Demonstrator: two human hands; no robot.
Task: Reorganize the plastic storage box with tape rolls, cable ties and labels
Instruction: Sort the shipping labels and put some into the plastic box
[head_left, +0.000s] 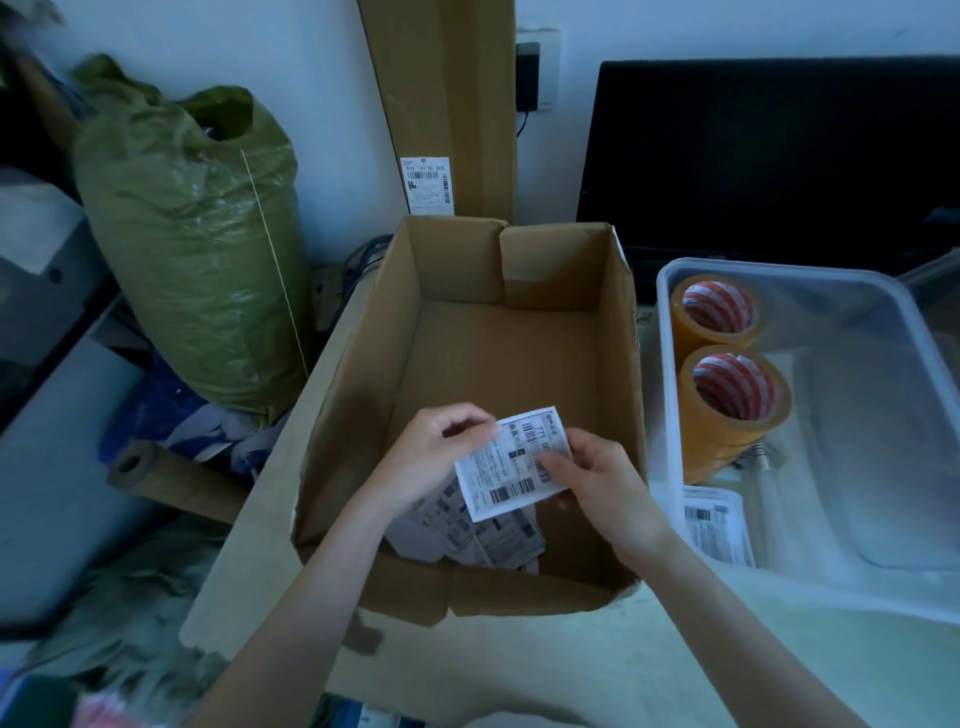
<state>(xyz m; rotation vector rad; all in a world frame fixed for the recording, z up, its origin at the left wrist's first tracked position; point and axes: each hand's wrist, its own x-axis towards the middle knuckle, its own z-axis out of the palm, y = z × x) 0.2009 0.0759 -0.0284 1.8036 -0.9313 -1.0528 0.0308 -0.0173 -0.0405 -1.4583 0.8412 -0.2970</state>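
An open cardboard box (519, 358) stands in the middle of the table. Above its near end, my left hand (431, 457) and my right hand (597, 478) both pinch one white shipping label (511, 465). Several more labels (483, 535) lie loose on the box floor below it. To the right sits a clear plastic storage box (883, 322). Two tan tape rolls (727, 374) stand along its left wall, and a label (717, 525) lies at its near left corner. Pale cable ties lie beside that label, blurred.
A full green woven sack (192, 249) leans against the wall at the left. A tall cardboard carton (441, 104) stands behind the box. A black monitor (779, 156) fills the back right. A cardboard tube (171, 478) lies left of the box.
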